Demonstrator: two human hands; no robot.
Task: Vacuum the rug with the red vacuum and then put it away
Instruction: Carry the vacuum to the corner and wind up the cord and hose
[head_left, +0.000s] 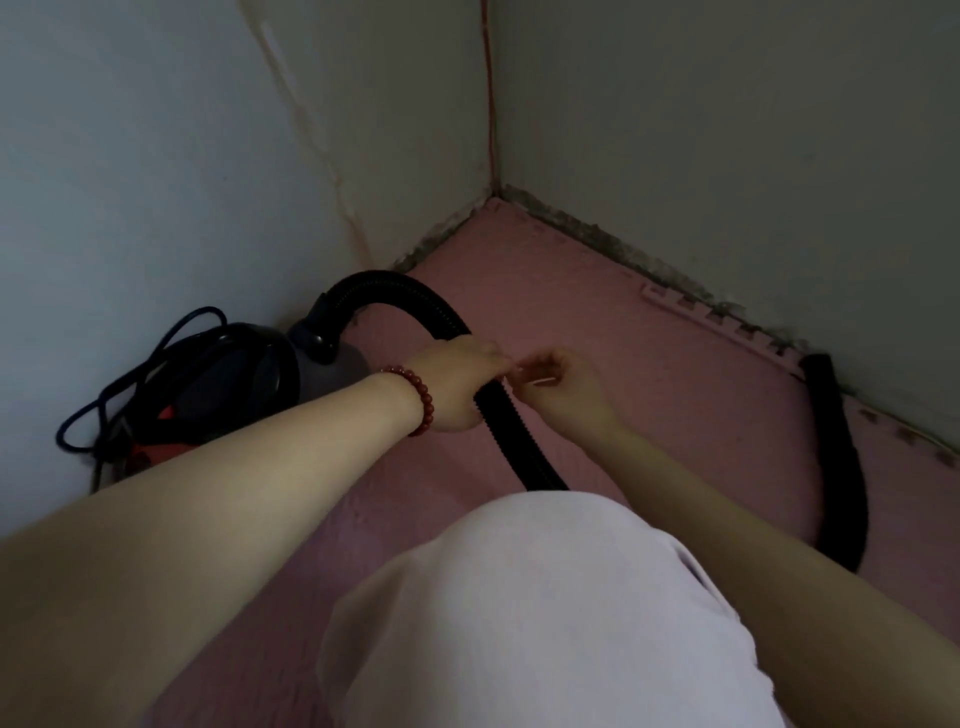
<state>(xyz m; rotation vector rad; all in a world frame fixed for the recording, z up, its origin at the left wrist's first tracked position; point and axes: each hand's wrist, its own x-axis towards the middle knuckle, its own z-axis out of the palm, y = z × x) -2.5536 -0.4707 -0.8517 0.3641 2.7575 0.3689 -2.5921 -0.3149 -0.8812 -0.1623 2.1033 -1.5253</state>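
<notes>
The red vacuum, dark on top with red showing low down, sits on the floor against the left wall. Its black ribbed hose arches up from the body, passes under my hands and runs down behind my knee; another stretch of the hose curves along the right wall. My left hand, with a red bead bracelet at the wrist, grips the hose. My right hand is just beside it, fingers curled close to the hose; whether it holds the hose is unclear. The pink rug of foam tiles covers the floor.
Two pale walls meet in a corner ahead, with crumbled dark edging along the base. The vacuum's dark cord lies looped by the left wall. My knee in light fabric fills the lower middle.
</notes>
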